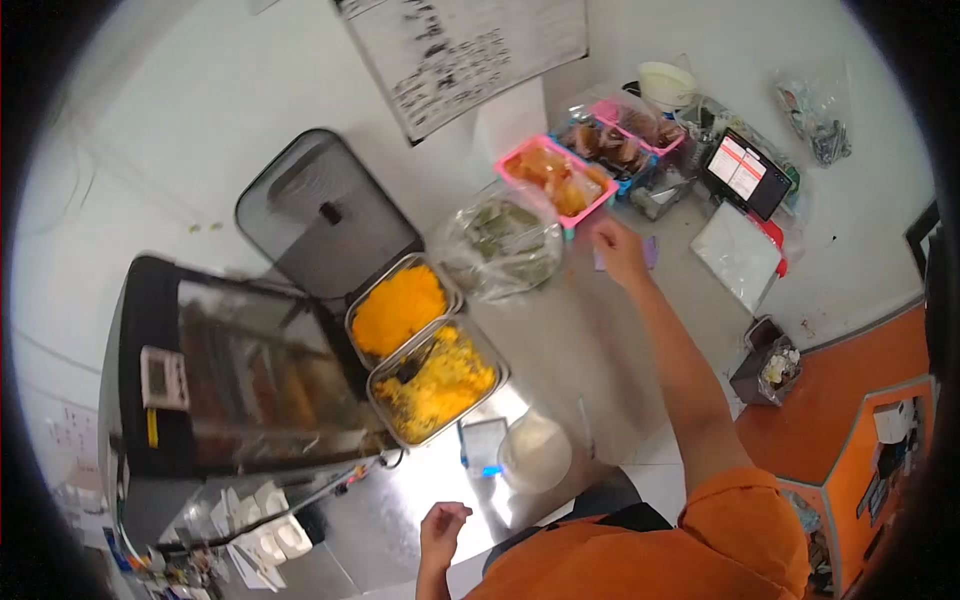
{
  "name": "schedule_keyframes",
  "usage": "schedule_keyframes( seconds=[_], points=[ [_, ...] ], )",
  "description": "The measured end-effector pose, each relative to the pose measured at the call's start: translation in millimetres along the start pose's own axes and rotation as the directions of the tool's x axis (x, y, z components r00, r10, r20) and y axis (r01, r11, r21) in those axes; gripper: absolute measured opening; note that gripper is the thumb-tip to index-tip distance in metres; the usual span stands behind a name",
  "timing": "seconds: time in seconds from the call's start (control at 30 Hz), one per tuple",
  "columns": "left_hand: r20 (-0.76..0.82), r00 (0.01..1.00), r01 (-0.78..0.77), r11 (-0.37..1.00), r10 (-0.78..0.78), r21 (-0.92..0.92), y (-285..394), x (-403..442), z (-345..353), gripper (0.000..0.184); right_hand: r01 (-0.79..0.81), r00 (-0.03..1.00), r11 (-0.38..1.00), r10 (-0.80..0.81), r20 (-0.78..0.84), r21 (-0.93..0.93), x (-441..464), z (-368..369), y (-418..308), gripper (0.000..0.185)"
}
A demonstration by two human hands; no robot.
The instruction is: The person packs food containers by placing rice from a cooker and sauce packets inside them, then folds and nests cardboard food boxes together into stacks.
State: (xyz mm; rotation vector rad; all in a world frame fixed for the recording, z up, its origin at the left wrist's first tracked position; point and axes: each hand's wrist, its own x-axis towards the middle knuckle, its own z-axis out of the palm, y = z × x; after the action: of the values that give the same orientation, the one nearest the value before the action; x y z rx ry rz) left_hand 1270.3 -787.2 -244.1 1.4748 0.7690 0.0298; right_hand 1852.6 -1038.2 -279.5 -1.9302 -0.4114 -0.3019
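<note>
My right hand (619, 250) is stretched out over the steel counter (560, 340), just beside a pink-rimmed basket (578, 213) of yellowish food. Its fingers are curled together, and whether anything is in them is hidden. A purple cloth or paper (651, 252) lies by that hand. Low in the view, my left hand (441, 530) is loosely closed above the counter, with nothing visible in it. A whitish round tub (536, 455) and a small clear box (484, 441) with a blue part stand nearest to it.
Two steel pans, one of orange shreds (398, 308) and one of yellow food (440, 385), sit beside a black glass-fronted cabinet (250, 370). Behind them lies a plastic bag of green leaves (498, 240). A tablet (747, 173) and white plastic sheets (735, 255) are at the right.
</note>
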Motion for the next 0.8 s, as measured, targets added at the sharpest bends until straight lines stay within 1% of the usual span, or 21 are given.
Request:
schedule_keyframes(
  seconds=[0.03,0.13,0.17,0.23,0.27,0.3,0.37,0.4,0.47,0.5,0.57,0.6,0.63,0.67,0.7,0.73,0.77,0.8],
  points=[
    [-0.004,1.0,0.008,1.0,-0.008,-0.018,9.1,-0.6,17.4,0.011,0.096,0.995,0.993,-0.098,-0.031,-0.075,28.8,7.8,18.4,0.013],
    [-0.067,0.997,0.041,0.996,-0.047,-0.08,23.1,7.6,53.4,0.012,0.056,0.998,0.976,-0.056,0.002,-0.211,93.2,27.7,35.9,0.011],
    [-0.103,0.993,0.049,0.994,-0.06,-0.101,26.9,9.3,61.2,0.012,0.108,0.988,0.983,-0.09,0.122,-0.147,102.2,46.2,38.9,0.012],
    [-0.145,0.985,0.079,0.989,-0.096,-0.121,35.2,17.9,80.5,0.011,0.191,0.922,0.982,-0.176,0.346,-0.011,113.8,79.5,40.9,0.014],
    [-0.16,0.981,0.093,0.987,-0.114,-0.134,39.4,23.9,91.9,0.012,0.239,0.876,0.97,-0.196,0.441,-0.043,112.1,95.4,31.9,0.014],
    [-0.154,0.984,0.069,0.991,-0.087,-0.118,42.1,31.4,102.8,0.012,0.291,0.821,0.954,-0.212,0.529,-0.07,108.9,111.9,21.9,0.015],
    [-0.146,0.989,0.019,0.996,-0.031,-0.085,43.9,40.8,123.1,0.012,0.445,0.825,0.844,-0.255,0.505,-0.3,102.0,168.8,51.4,0.013],
    [-0.143,0.99,0.005,1.0,-0.007,-0.013,45.2,40.7,130.5,0.012,0.501,0.826,0.763,-0.279,0.49,-0.409,98.0,192.5,61.4,0.012],
    [-0.1,0.994,-0.032,0.989,0.047,0.146,50.9,45.1,140.7,0.012,0.501,0.852,0.691,-0.287,0.438,-0.522,94.2,201.6,52.7,0.014],
    [-0.1,0.991,-0.067,0.984,0.085,0.165,52.2,44.4,144.4,0.012,0.481,0.872,0.644,-0.278,0.403,-0.595,94.8,198.7,52.1,0.016],
    [-0.104,0.993,-0.044,0.99,0.058,0.134,45.6,42.4,142.1,0.013,0.468,0.81,0.681,-0.077,0.581,-0.563,109.8,202.1,56.4,0.02],
    [-0.108,0.993,-0.027,0.992,0.04,0.119,43.3,38.6,138.1,0.014,0.418,0.838,0.703,-0.054,0.543,-0.575,114.3,204.6,51.0,0.019],
    [-0.088,0.995,-0.019,0.982,0.037,0.19,46.5,34.1,132.1,0.015,0.376,0.859,0.726,-0.04,0.511,-0.576,115.3,204.3,42.8,0.018],
    [-0.087,0.995,-0.037,0.983,0.053,0.178,41.8,34.6,131.4,0.014,0.316,0.899,0.792,-0.073,0.431,-0.523,114.9,198.5,35.1,0.015],
    [-0.095,0.993,-0.056,0.984,0.073,0.166,36.8,37.3,129.3,0.014,0.266,0.932,0.852,-0.108,0.347,-0.451,113.7,191.9,25.6,0.013],
    [-0.107,0.99,-0.075,0.985,0.092,0.156,35.7,40.8,127.5,0.013,0.197,0.955,0.933,-0.113,0.273,-0.303,111.3,181.8,17.5,0.012],
    [-0.131,0.978,-0.127,0.966,0.159,0.223,44.7,48.8,132.4,0.01,0.132,0.974,0.982,-0.103,0.2,-0.135,105.8,173.5,8.0,0.011],
    [-0.123,0.974,-0.166,0.966,0.192,0.196,47.3,61.1,133.3,0.016,0.076,0.988,0.996,-0.081,0.128,0.043,97.3,166.2,-2.4,0.01]
  ],
)
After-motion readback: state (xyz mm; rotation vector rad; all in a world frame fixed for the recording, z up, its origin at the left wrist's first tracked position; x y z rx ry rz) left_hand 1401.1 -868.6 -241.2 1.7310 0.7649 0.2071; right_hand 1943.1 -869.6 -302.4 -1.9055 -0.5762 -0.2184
